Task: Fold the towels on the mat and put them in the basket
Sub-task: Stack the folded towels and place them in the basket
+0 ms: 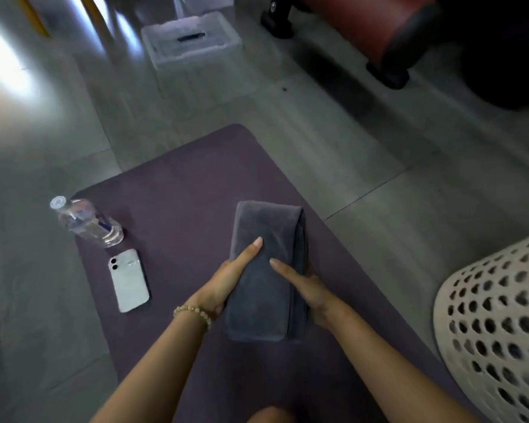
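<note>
A grey towel (266, 227), folded into a long narrow rectangle, lies in the middle of the purple mat (180, 178). My left hand (226, 285) holds its left edge, thumb on top and the other fingers hidden beneath the cloth. My right hand (309, 288) grips the right edge the same way, thumb lying across the top. The white perforated basket (495, 315) stands at the right, just off the mat; its inside is not visible.
A clear water bottle (86, 221) lies on the mat's left corner with a white phone (129, 280) just below it. A clear plastic lidded box (190, 38) sits on the tiled floor far ahead. Red furniture on black feet (363, 22) stands at the back right.
</note>
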A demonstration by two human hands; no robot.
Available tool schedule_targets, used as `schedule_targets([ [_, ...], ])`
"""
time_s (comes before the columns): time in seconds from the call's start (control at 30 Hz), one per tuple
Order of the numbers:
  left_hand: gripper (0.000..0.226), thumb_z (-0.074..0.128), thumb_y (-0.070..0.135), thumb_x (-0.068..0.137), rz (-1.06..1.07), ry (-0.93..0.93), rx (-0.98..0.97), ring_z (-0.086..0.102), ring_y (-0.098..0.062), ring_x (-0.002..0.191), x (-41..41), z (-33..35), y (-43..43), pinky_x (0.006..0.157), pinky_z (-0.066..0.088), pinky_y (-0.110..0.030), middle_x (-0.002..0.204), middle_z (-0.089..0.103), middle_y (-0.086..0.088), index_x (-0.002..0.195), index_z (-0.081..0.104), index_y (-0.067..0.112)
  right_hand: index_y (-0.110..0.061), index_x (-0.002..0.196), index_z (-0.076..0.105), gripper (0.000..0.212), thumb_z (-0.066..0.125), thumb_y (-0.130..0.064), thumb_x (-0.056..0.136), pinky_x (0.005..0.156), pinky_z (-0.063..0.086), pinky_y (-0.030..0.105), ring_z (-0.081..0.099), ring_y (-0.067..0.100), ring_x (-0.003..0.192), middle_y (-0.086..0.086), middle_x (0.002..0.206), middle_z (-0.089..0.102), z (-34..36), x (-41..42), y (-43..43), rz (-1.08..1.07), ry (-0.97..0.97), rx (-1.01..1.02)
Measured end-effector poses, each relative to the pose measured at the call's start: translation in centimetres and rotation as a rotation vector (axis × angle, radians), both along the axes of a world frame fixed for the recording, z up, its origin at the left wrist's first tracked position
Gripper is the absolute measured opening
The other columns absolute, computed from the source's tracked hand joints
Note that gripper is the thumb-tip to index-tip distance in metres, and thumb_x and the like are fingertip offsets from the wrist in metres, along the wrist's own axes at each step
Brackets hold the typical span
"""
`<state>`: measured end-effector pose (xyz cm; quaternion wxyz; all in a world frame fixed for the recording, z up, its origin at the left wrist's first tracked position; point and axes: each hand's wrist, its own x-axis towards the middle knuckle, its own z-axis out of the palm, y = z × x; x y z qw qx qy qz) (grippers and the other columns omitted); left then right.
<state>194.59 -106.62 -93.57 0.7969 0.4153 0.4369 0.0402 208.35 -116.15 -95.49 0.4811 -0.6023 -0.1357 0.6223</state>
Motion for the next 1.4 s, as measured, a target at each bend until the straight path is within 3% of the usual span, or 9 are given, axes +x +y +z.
schedule_targets([
  [0.17, 0.060, 0.060, 0.068, 0.072, -0.012, -0.039, 0.265, 0.068, -0.011, 0.095, 13.6, 9.2, -2.0, 0.076, 0.053, -0.024, 0.107, 0.069, 0.005, 0.112, 0.058, 0.024, -0.021, 0.120, 0.061, 0.069, 0.086, -0.040, 0.059, 0.095, 0.052, 0.044, 0.066, 0.021, 0.106, 0.003, 0.114, 0.070, 10.2, 10.9, -3.7, -0.323, -0.144, 0.135],
  [0.33, 0.041, 0.037, 0.061, 0.092, 0.101, -0.191, 0.459, 0.057, -0.011, 0.107, 25.4, 15.6, -5.7, 0.102, 0.043, -0.036, 0.110, 0.060, 0.010, 0.104, 0.056, 0.026, -0.021, 0.117, 0.061, 0.061, 0.081, -0.040, 0.063, 0.075, 0.055, 0.024, 0.068, 0.010, 0.096, -0.003, 0.110, 0.071, 18.9, 21.4, -9.9, -0.568, -0.244, 0.165],
  [0.6, 0.089, 0.019, 0.078, 0.079, -0.459, -0.144, 1.288, 0.030, -0.011, 0.137, 37.5, 19.2, -14.2, 0.115, 0.024, -0.030, 0.148, 0.036, 0.005, 0.145, 0.034, 0.020, -0.020, 0.125, 0.060, 0.089, 0.086, -0.055, 0.047, 0.088, 0.050, 0.028, 0.065, 0.014, 0.108, -0.002, 0.118, 0.068, 24.4, 32.8, -23.3, -0.827, -0.298, 0.123],
  [0.8, 0.080, 0.023, 0.065, 0.082, -0.853, -0.115, 1.636, 0.032, -0.024, 0.139, 42.9, 16.6, -18.7, 0.117, 0.018, -0.038, 0.150, 0.037, -0.003, 0.144, 0.037, 0.016, -0.019, 0.120, 0.063, 0.054, 0.076, -0.041, 0.072, 0.073, 0.049, 0.028, 0.065, 0.015, 0.100, -0.002, 0.109, 0.070, 20.2, 35.6, -33.0, -1.001, -0.172, -0.020],
  [0.9, 0.072, 0.031, 0.062, 0.088, -0.999, -0.091, 1.727, 0.041, -0.029, 0.134, 44.1, 14.0, -20.2, 0.118, 0.012, -0.040, 0.142, 0.048, -0.007, 0.137, 0.047, 0.012, -0.020, 0.117, 0.063, 0.088, 0.089, -0.056, 0.041, 0.070, 0.050, 0.029, 0.067, 0.018, 0.096, -0.001, 0.108, 0.071, 16.6, 35.4, -36.2, -1.044, -0.115, -0.117],
  [1.07, 0.075, 0.016, 0.065, 0.092, -1.233, -0.133, 1.740, 0.042, -0.030, 0.133, 44.5, 10.4, -22.4, 0.113, 0.013, -0.044, 0.139, 0.051, -0.006, 0.137, 0.048, 0.014, -0.013, 0.131, 0.053, 0.079, 0.082, -0.042, 0.063, 0.090, 0.045, 0.034, 0.056, 0.021, 0.112, 0.002, 0.126, 0.059, 10.4, 34.3, -38.7, -1.123, -0.019, -0.168],
  [1.23, 0.109, -0.022, 0.083, 0.060, -1.412, -0.013, 1.546, -0.001, -0.015, 0.147, 44.9, 5.9, -25.4, 0.117, -0.007, -0.035, 0.160, 0.003, 0.006, 0.151, 0.006, 0.030, -0.014, 0.133, 0.051, 0.098, 0.087, -0.052, 0.050, 0.098, 0.044, 0.037, 0.054, 0.025, 0.120, 0.005, 0.132, 0.057, 4.6, 34.3, -39.5, -1.119, -0.046, -0.217],
  [1.33, 0.134, -0.036, 0.087, 0.037, -1.454, 0.129, 1.457, -0.001, -0.013, 0.147, 44.9, 1.6, -26.3, 0.118, -0.002, -0.036, 0.160, 0.002, 0.008, 0.151, 0.005, 0.029, -0.020, 0.112, 0.062, 0.048, 0.082, -0.035, 0.071, 0.073, 0.053, 0.026, 0.065, 0.014, 0.092, -0.002, 0.105, 0.069, 1.7, 34.3, -39.4, -1.097, -0.001, -0.137],
  [1.4, 0.140, -0.036, 0.088, 0.032, -1.452, 0.179, 1.411, 0.000, -0.013, 0.147, 44.7, -0.5, -26.6, 0.118, 0.001, -0.036, 0.160, 0.000, 0.008, 0.152, 0.005, 0.028, -0.019, 0.116, 0.062, 0.044, 0.077, -0.029, 0.076, 0.072, 0.055, 0.025, 0.068, 0.015, 0.092, -0.003, 0.104, 0.071, 0.0, 34.3, -39.0, -1.061, 0.020, -0.095],
])
